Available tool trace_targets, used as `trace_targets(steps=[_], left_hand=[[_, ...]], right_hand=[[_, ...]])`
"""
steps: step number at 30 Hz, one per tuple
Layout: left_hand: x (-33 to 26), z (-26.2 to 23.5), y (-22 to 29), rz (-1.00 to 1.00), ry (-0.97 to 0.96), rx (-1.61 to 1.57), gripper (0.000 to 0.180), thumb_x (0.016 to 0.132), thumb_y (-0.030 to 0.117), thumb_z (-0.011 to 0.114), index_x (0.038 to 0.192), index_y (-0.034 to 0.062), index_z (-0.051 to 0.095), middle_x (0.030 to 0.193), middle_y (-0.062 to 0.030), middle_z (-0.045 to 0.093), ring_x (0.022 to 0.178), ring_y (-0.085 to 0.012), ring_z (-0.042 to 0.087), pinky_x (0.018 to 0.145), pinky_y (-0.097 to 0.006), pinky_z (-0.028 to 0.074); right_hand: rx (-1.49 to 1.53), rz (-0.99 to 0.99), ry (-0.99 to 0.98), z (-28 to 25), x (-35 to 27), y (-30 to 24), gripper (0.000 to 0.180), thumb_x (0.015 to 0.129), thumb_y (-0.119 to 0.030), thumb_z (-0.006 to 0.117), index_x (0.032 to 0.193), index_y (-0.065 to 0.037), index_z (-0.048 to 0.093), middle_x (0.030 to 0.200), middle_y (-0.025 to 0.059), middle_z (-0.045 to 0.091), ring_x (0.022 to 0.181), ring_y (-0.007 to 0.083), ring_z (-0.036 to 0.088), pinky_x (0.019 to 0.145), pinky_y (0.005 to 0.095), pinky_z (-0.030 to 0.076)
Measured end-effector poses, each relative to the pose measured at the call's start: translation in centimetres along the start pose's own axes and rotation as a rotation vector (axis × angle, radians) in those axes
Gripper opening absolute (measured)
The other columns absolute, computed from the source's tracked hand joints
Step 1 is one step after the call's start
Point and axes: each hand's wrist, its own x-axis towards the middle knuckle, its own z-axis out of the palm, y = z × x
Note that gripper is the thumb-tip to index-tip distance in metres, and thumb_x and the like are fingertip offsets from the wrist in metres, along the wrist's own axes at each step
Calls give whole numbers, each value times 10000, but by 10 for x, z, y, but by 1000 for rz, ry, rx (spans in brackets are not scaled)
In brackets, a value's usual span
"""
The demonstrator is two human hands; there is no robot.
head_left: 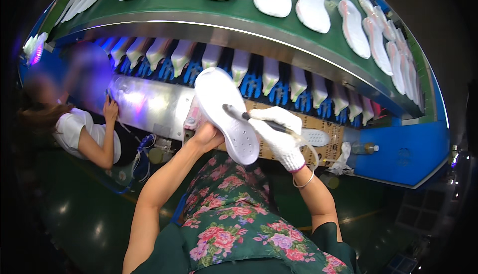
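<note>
- Green conveyor [174, 5] arches along the far side, its metal rim [199, 27] parallel to the bench; pale soles lie along the belt
- Row of pale shoe forms [212, 56] hangs under that rim, toes toward the person; this row bounds the room on the far side
- Bench [172, 112] below: bare metal toward the left end, cardboard sheet [336, 134] right of the middle, blue panel [411, 149] at the right end
- Co-worker [87, 134] at the bench's left end, well apart from the held work
- White sole [224, 100] is held up in front of the bench's middle, between the metal top and the cardboard; long axis slants from far left to near right, holed end nearer the person; height over the bench cannot be told
- Left hand [206, 135], bare, grips the sole's left edge about midway along, fingers curled partly out of sight beneath
- Right hand [279, 134], in a white knit glove, sits just right of the sole, fingers closed round a brush [233, 110]
- Brush points leftward across the sole, its dark tip over the middle of the upper face; contact cannot be told
- Second sole [314, 137] lies near the cardboard's right edge, to the right of the gloved hand
- Crumpled white wrap [342, 160] at the cardboard's near right corner; clear bottle [365, 148] just beyond, by the blue panel
</note>
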Motion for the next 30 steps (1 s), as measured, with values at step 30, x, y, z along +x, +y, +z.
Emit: trace_targets(steps=[30], left_hand=[[-33, 23, -75, 88, -170, -503, 968, 745, 621, 779, 1500, 121, 437, 1449, -144, 543, 1333, -332, 527, 1144, -515, 413]], right_hand=[[-429, -510, 76, 17, 3, -39, 368, 745, -63, 764, 1111, -93, 750, 1028, 162, 743, 846, 305, 719, 771, 375, 568]])
